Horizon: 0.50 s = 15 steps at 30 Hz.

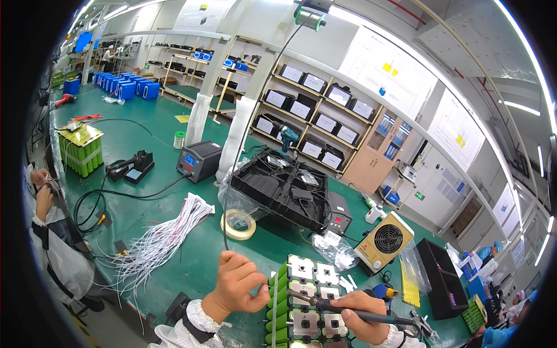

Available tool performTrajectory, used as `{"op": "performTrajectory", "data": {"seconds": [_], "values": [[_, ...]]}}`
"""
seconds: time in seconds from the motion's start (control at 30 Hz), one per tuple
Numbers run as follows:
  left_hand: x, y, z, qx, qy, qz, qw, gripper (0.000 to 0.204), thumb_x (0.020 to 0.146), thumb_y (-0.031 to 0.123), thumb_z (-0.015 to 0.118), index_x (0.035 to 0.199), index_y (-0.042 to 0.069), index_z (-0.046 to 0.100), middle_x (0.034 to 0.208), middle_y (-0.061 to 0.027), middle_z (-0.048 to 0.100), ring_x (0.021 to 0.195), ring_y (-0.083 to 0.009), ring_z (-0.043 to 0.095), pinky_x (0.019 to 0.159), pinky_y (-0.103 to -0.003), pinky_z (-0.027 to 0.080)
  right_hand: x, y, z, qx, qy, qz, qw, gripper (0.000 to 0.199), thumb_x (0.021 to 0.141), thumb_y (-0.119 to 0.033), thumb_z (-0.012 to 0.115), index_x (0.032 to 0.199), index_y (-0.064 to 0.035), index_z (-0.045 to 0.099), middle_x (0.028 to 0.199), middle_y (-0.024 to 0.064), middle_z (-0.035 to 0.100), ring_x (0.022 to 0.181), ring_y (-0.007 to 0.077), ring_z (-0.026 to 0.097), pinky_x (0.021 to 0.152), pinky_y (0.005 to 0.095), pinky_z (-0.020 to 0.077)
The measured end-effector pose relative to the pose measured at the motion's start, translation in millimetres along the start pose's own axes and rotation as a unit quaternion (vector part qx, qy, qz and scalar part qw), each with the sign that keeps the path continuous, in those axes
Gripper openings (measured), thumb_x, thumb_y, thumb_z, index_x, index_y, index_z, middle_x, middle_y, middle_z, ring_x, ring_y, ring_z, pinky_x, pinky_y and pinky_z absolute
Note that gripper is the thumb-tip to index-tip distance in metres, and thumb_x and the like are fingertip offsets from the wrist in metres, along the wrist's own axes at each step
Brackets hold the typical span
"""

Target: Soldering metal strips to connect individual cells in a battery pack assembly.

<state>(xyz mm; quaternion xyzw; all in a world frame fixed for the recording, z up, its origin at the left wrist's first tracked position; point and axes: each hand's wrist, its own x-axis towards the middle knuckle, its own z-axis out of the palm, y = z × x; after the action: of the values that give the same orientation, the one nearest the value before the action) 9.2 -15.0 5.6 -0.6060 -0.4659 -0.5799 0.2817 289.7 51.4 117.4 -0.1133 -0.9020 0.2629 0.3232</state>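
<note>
In front of me is a battery pack (pixel 304 323) of green cylindrical cells, with square metal tabs over its top. My right hand (pixel 366 316) grips a soldering iron (pixel 325 305), its tip over a tab near the pack's left edge. My left hand (pixel 238 284) is closed in a pinch at that edge, close to the iron's tip. A thin solder wire (pixel 259 100) runs down from a spool (pixel 310 19) overhead to my left hand. Inside the fingers the wire is mostly hidden.
Beyond the pack lie a tape roll (pixel 238 225), a bundle of white wires (pixel 168 238) and a black plastic tray (pixel 278 188). A fan unit (pixel 385 242) stands right, a soldering station (pixel 199 161) left. At far left, a co-worker's hands (pixel 43 194) work near another pack (pixel 81 151).
</note>
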Motion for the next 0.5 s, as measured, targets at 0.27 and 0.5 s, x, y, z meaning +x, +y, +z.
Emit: {"op": "performTrajectory", "data": {"seconds": [0.27, 0.5], "values": [[0.0, 1.3, 4.9, -0.006, 0.001, 0.002, 1.0, 0.01, 0.06, 0.016, 0.067, 0.067, 0.016, 0.06, 0.067, 0.0027, 0.052, 0.069, -0.0208, 0.052, 0.076, -0.037, 0.035, 1.1, -2.3, -1.3, 0.002, -0.005, 0.004, 1.0, 0.022, 0.099, -0.015, 0.065, 0.106, 0.004, 0.072, 0.088, 0.015, 0.069, 0.074, 0.0249, 0.063, 0.067, 0.0354, 0.0483], [-1.8, 1.6, 7.1, -0.012, -0.002, 0.007, 1.0, 0.011, 0.059, 0.015, 0.066, 0.068, 0.016, 0.059, 0.066, 0.0023, 0.052, 0.068, -0.0214, 0.052, 0.076, -0.037, 0.035, 0.4, -1.2, -1.4, 0.003, -0.002, -0.001, 1.0, 0.022, 0.099, -0.015, 0.064, 0.106, 0.0039, 0.072, 0.089, 0.0146, 0.069, 0.073, 0.0239, 0.063, 0.066, 0.035, 0.048]]}}
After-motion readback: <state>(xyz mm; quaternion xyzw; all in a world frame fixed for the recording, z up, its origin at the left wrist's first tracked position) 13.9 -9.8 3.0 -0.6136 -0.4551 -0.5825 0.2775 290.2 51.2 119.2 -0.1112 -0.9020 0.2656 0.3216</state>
